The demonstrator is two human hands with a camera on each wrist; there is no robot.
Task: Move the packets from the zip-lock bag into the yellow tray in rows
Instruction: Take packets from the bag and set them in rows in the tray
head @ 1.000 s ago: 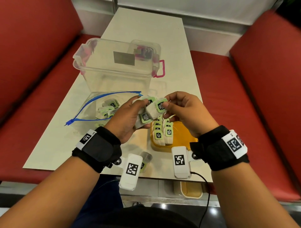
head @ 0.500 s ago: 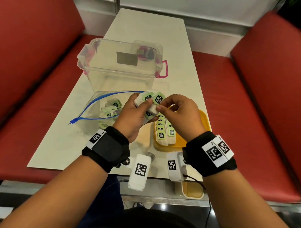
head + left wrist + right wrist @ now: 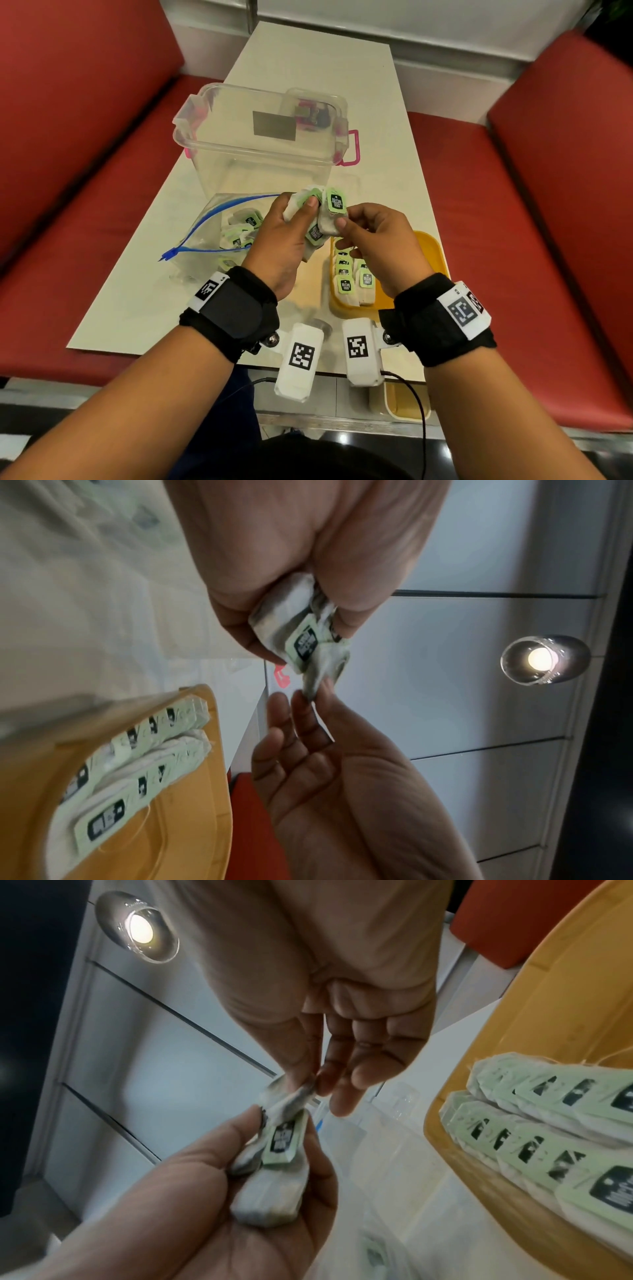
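Head view shows a bunch of packets [image 3: 310, 219], white sachets with green tags, gripped in the left hand [image 3: 281, 243] above the table [image 3: 137, 308], the thumb pressed on top and the fingers curled underneath. One packet [image 3: 332, 216] stands up at the right edge of the bunch, and the right hand [image 3: 380, 250] pinches its lower corner between thumb and forefinger; in the right wrist view the other fingers [image 3: 346, 1093] of that hand reach out loosely, apart from the packet. Just below the hands, the yellow tray [image 3: 430, 253] holds two rows of packets [image 3: 352, 279] lying overlapped along its left side; the longer row sits next to the left wall. Left of the tray lies the zip-lock bag [image 3: 205, 246] with its blue seal open, more packets inside it. Behind the bag stands a clear plastic box [image 3: 260, 147] with pink latches. Red bench seats [image 3: 496, 212] run along both sides of the table. A round ceiling lamp [image 3: 544, 658] shows in the left wrist view.
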